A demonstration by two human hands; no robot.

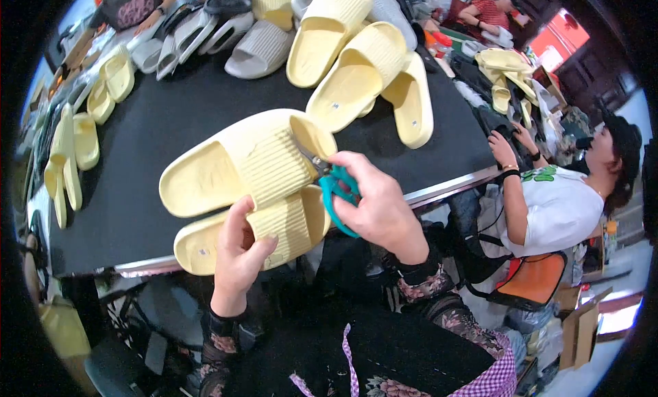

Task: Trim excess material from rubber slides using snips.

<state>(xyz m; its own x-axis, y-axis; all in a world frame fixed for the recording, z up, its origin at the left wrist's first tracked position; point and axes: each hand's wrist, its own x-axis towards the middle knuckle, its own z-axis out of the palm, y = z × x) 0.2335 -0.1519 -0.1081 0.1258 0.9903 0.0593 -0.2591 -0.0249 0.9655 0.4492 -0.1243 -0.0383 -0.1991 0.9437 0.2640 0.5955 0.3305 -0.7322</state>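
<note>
Box [581, 335] right of table [226, 99], contents unclear. Left hand [238, 263] grips slides [271, 169], toes right, along table edge; right hand [380, 208], scissors [327, 194].

Orange chair [536, 279] near cardboard box [581, 334]

At the front of the black table [127, 157], the left hand [240, 263] holds two yellow slippers [271, 165]; the right hand [380, 206] grips teal-handled scissors [329, 189].

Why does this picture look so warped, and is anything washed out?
In the head view, the fisheye lens bends the table's edge and the corners fall black; in the same view, the bright patch at lower right is washed out, while the teal-handled scissors look fairly clear.
</note>
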